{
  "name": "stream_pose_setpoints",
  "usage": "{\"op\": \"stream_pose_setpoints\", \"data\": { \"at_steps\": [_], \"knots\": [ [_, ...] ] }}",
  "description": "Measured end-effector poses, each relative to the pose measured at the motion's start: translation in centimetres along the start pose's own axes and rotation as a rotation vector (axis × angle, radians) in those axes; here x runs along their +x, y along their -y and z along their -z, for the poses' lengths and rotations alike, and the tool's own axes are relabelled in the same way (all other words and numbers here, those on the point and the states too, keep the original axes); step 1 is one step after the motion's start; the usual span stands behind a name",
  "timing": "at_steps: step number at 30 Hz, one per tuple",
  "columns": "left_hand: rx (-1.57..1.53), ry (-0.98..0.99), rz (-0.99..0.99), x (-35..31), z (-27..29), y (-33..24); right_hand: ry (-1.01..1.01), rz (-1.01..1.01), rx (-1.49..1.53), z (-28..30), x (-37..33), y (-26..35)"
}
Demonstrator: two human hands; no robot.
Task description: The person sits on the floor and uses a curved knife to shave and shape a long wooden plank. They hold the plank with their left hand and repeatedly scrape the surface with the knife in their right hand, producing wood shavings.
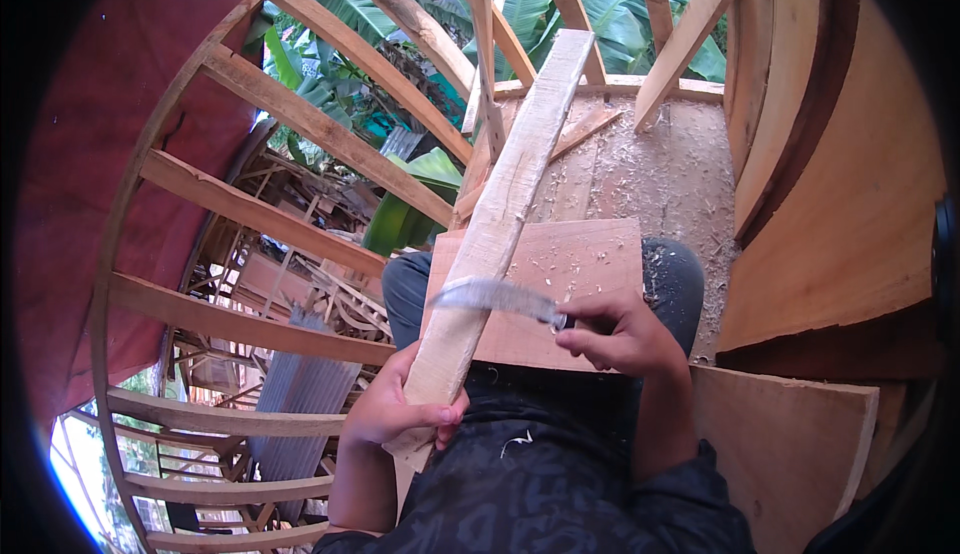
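Two grips: left hand (398, 406) clasps the plank (518, 174) (steadying it, I judge) over the board's (585, 266) near-left corner; right hand (622, 334) holds the knife (505, 298).

A lap board (590, 259) rests on a person's legs (677, 279), a plank (520, 174) crossing over its left side, a knife (500, 298) above both. Left fingers (437, 414) sit just nearer than the board, right fingers (588, 343) over its near-right corner. Slats (230, 322) stand left of it, floor (675, 189) beyond, a panel (780, 449) near right.
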State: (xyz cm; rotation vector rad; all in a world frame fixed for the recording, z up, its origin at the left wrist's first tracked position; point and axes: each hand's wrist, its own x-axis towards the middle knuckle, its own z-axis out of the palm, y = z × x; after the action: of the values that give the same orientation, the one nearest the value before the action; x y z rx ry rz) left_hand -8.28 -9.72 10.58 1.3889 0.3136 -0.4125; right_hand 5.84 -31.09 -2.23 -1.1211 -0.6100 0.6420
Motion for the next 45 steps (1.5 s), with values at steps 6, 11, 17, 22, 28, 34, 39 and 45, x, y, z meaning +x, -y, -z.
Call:
{"op": "stream_pose_setpoints", "data": {
  "at_steps": [6, 11, 17, 22, 28, 34, 39, 45],
  "knots": [
    [-0.005, -0.008, -0.006, -0.5, 0.5, 0.3, -0.054, -0.07, 0.091, 0.0, 0.0, 0.8],
    [0.019, -0.016, -0.041, -0.2, 0.4, 0.2, -0.198, -0.03, 0.004, -0.6, 0.4, -0.7],
    [0.0, -0.016, -0.018, -1.0, 1.1, 0.3, 0.056, -0.071, 0.046, -1.0, 0.2, -0.3],
    [-0.001, 0.055, -0.046, -1.1, 1.1, 0.2, 0.23, -0.02, 0.262, -0.2, -0.9, 0.0],
    [-0.039, -0.009, -0.013, -0.8, 1.2, 0.1, 0.241, -0.035, 0.244, -0.4, -0.6, -0.3],
    [-0.075, -0.001, 0.015, -1.0, 1.7, 0.6, -0.024, -0.041, 0.288, -0.1, -0.2, -0.3],
    [-0.051, 0.035, 0.009, -1.6, 1.5, 0.7, 0.073, 0.015, 0.238, 1.1, -0.1, -0.7],
    [-0.047, 0.017, -0.035, -0.9, 1.8, 0.8, -0.273, 0.114, 0.038, -1.6, 0.0, -1.6]
  ]
}}
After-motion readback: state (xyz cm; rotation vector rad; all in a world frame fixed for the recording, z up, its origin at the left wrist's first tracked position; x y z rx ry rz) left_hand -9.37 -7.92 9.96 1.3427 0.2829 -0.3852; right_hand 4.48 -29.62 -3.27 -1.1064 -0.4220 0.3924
